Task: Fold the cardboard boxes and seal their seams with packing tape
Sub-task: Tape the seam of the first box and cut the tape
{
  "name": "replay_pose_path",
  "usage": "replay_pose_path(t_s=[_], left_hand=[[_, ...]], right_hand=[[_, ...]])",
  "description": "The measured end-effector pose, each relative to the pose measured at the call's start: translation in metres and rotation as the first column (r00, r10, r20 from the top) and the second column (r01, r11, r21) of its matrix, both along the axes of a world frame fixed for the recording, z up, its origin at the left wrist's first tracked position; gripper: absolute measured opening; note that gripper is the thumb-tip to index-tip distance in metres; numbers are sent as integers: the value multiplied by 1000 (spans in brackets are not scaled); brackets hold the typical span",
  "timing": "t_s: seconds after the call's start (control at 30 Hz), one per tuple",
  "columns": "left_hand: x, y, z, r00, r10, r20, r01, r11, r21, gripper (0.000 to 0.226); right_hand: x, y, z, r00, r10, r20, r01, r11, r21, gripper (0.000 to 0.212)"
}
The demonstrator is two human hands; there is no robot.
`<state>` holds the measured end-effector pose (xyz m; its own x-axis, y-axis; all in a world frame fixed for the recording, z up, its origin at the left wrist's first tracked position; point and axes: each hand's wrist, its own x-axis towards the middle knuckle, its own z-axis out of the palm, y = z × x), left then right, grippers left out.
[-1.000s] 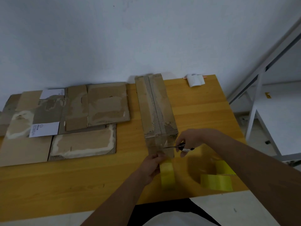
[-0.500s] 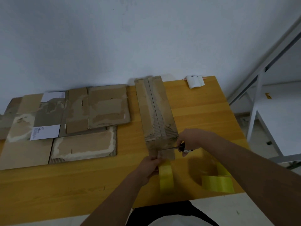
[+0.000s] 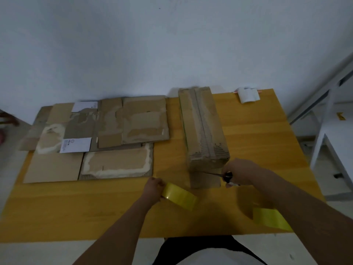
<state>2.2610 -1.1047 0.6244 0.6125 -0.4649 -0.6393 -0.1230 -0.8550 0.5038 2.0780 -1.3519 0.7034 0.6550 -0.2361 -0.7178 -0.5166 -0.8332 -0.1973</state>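
Note:
A long folded cardboard box (image 3: 203, 127) lies on the wooden table (image 3: 257, 134), its top seam running away from me. My left hand (image 3: 153, 189) grips a yellow tape roll (image 3: 180, 196) left of the box's near end. My right hand (image 3: 240, 174) holds black-handled scissors (image 3: 226, 176) with the blades pointing left against the box's near end face. A second yellow tape roll (image 3: 271, 219) lies near the table's front right edge, partly behind my right forearm.
Several flattened cardboard sheets (image 3: 99, 138) with white labels cover the table's left half. A small white object (image 3: 248, 95) lies at the far right corner. A white metal frame (image 3: 328, 119) stands to the right of the table. The wall runs behind.
My left hand has pulled the tape roll away from the box's near end, down and to the left. The scissors in my right hand stay at the box's end.

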Motion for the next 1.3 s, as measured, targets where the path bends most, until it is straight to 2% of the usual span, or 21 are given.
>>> replay_pose_path(t_s=[0.07,0.13,0.17,0.23,0.33,0.4,0.47,0.5,0.53,0.57,0.6,0.63,0.67,0.7,0.83,0.97,1.07,1.17,1.23,1.3], left_hand=[[10,5,-8,991,-107,76,103,993,59,9],[18,6,-15,942,-293,161,265,948,173,6],[23,7,-20,916,-379,128,347,913,216,15],[30,5,-19,800,-588,120,512,773,375,30],[41,-7,-13,712,-698,75,580,645,497,32],[48,-18,2,738,-664,124,513,670,536,30],[53,-32,21,765,-559,319,405,804,435,26],[52,-40,31,751,-490,442,393,870,298,24],[46,-49,42,723,-425,545,435,892,119,23],[37,-60,53,689,-370,623,516,854,-63,23],[25,-74,63,653,-345,674,611,765,-201,24],[15,-90,70,606,-364,708,704,660,-263,26],[4,-106,75,557,-404,726,774,571,-276,28],[-3,-121,76,525,-461,715,812,523,-259,33],[-11,-149,56,436,-683,586,846,533,-7,53],[-4,-137,35,384,-706,595,865,501,36,55],[-3,-141,35,387,-733,560,868,494,46,56],[-4,-144,36,397,-745,537,866,497,50,57],[-3,-142,35,415,-745,523,866,500,26,58],[-1,-142,34,426,-738,523,867,499,-2,62]], right_hand=[[-2,4,1,1000,-10,7,10,1000,-8,8],[-3,6,1,1000,-10,8,11,1000,-26,10],[-3,7,2,1000,-1,-1,1,999,-36,12],[-4,6,3,1000,13,-22,-14,999,-45,17],[-6,5,3,999,16,-28,-17,999,-49,14],[-8,5,3,999,16,-47,-18,999,-42,13],[-11,5,2,997,2,-80,-3,1000,-7,14],[-14,5,2,996,-23,-92,25,999,23,15],[-18,4,1,993,-58,-102,63,997,51,16],[-23,2,0,989,-91,-113,98,993,63,15],[-29,0,-1,985,-121,-121,129,990,62,13],[-34,-2,-2,981,-147,-125,155,986,55,10],[-39,-4,-2,977,-173,-127,180,983,47,9],[-43,-6,-2,972,-201,-126,207,977,43,11],[-61,-19,-3,925,-357,-131,371,922,111,25],[-81,-37,-14,822,-551,-144,569,805,167,33],[-86,-47,-29,709,-690,-145,705,691,161,40],[-75,-49,-44,651,-756,-64,752,631,190,44],[-63,-49,-53,640,-767,-39,755,619,214,50],[-54,-50,-62,678,-734,-40,730,667,145,58]])
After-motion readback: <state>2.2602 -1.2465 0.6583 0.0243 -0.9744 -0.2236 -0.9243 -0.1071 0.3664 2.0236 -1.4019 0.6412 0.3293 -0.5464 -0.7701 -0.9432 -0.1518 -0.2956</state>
